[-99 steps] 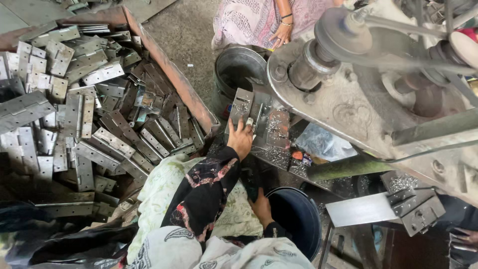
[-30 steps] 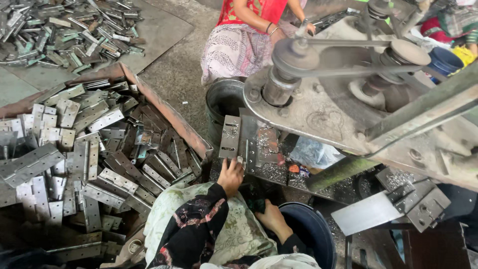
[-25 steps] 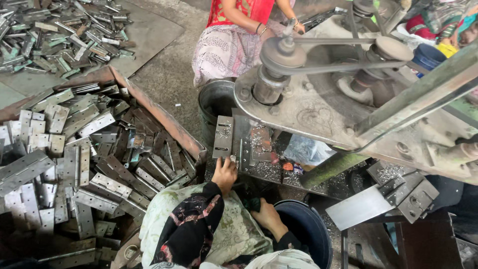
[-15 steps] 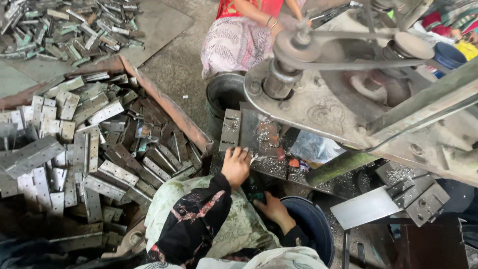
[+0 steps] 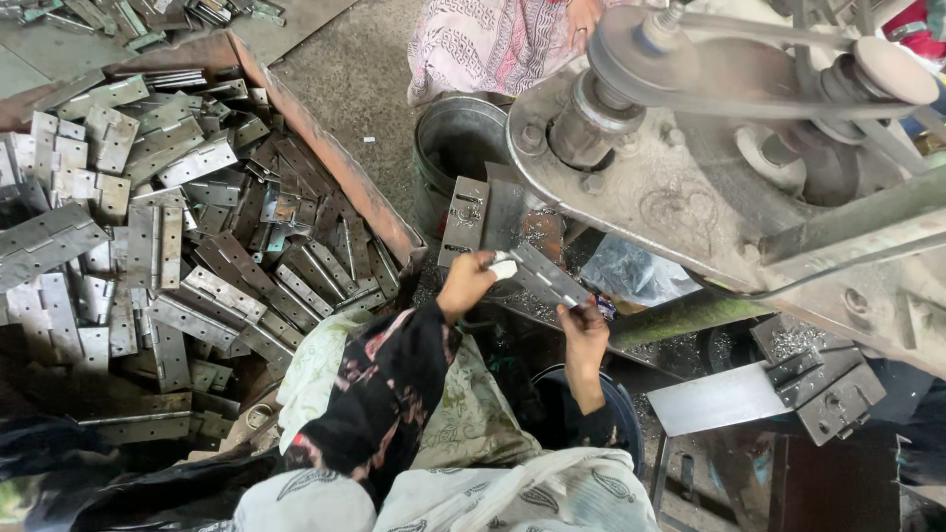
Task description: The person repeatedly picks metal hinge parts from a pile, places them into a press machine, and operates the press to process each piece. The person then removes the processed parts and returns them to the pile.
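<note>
Nearest the camera, a patterned sleeve runs up to the left hand [image 5: 465, 284], whose fingers are curled shut around the near-left end of a long metal hinge [image 5: 544, 274], along with a small pale scrap I cannot identify. The right hand [image 5: 584, 330] reaches up from below and pinches the hinge's right end between closed fingertips, so the strip is carried at both ends and hangs slanted just above the machine bed [image 5: 532, 222], likely to keep it level for feeding in. Under the right hand sits a dark blue bucket [image 5: 621, 419], placed where finished pieces could drop. To the left, a rusty-edged tray [image 5: 325, 158] holds a deep heap of hinges [image 5: 177, 236] within easy reach of the left arm. Farther off, a grey metal drum [image 5: 453, 158] stands beside the bed, and the machine's pulley [image 5: 631, 74] with its belt overhangs the work, crowding the space above the hands. Beyond that sits another person [image 5: 493, 39] in patterned cloth.
</note>
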